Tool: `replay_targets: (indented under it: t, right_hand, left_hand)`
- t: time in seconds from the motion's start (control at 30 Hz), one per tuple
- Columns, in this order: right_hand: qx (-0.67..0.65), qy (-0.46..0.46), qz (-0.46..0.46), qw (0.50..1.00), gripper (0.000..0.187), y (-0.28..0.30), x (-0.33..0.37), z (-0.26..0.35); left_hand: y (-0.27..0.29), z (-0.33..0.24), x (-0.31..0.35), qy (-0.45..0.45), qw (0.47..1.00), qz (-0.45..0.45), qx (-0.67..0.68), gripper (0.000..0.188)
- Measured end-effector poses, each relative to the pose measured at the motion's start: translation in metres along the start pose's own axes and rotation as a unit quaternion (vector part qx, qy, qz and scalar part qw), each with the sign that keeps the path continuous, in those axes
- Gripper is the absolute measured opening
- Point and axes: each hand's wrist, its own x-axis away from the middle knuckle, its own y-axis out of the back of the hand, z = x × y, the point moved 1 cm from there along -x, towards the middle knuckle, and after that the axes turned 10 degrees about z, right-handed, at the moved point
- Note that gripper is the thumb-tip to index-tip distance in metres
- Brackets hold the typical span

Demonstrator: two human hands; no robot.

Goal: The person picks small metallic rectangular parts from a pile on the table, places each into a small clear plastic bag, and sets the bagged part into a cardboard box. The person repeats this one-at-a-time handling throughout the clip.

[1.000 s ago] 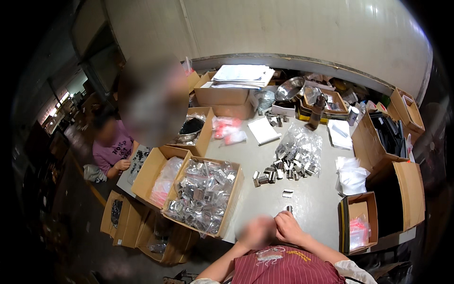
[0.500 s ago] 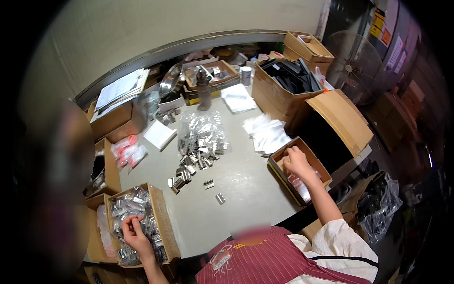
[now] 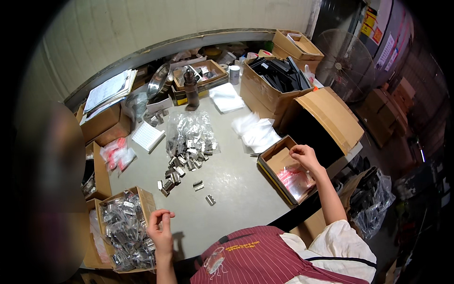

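My left hand (image 3: 161, 232) is raised beside the right wall of a carton (image 3: 147, 204) at the lower left, fingers curled in, with nothing showing in them. Small metal parts in clear bags (image 3: 124, 222) fill that carton. Over on the right, my right hand (image 3: 306, 158) hovers with pinched fingertips above a shallow cardboard box (image 3: 273, 173). Clear plastic bags with red edges (image 3: 295, 182) lie in the box; whether the fingertips hold one cannot be made out. Two loose metal clip-like pieces (image 3: 210, 200) rest on the grey table (image 3: 236, 189), near a heap of similar pieces (image 3: 175, 175).
A clear plastic bag (image 3: 191, 128) of metal pieces lies mid-table. Behind it stands a dark bottle (image 3: 191, 92). White sheets (image 3: 257, 132) lie near the shallow box. A tall carton of black parts (image 3: 276, 85) and an open-flapped carton (image 3: 331, 118) bound the right side.
My left hand has moved right, from over the carton of bagged parts to beside it. My right hand has lifted and shifted slightly within the box area, uncovering the red-edged bags. The whole view has shifted slightly.
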Motion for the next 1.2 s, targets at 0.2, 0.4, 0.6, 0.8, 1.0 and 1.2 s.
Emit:
replay_targets:
  t: [0.2, 0.4, 0.6, 0.8, 1.0, 1.2]
  right_hand:
    - [-0.228, 0.148, 0.129, 0.953, 0.021, -0.047, 0.034, 0.119]
    - [-0.164, 0.321, 0.210, 0.909, 0.031, -0.119, 0.065, 0.191]
    - [-0.285, 0.137, 0.408, 0.857, 0.028, -0.155, 0.070, 0.189]
    - [-0.265, 0.137, 0.427, 0.854, 0.033, -0.206, 0.075, 0.164]
    - [-0.074, 0.395, 0.201, 0.893, 0.040, -0.197, 0.061, 0.187]
    - [0.075, 0.479, 0.258, 0.836, 0.050, -0.202, 0.052, 0.200]
  left_hand:
    - [-0.070, -0.015, -0.007, -0.029, 0.991, 0.128, -0.024, 0.026]
    - [-0.117, -0.021, -0.011, 0.098, 0.936, 0.206, 0.269, 0.019]
    - [-0.073, -0.001, 0.001, 0.121, 0.987, 0.069, 0.078, 0.012]
    - [-0.070, 0.011, 0.005, 0.097, 0.988, 0.050, 0.112, 0.023]
    - [-0.064, 0.022, 0.018, -0.003, 0.978, 0.051, -0.205, 0.026]
    - [-0.060, 0.018, 0.015, -0.118, 0.957, 0.057, -0.259, 0.028]
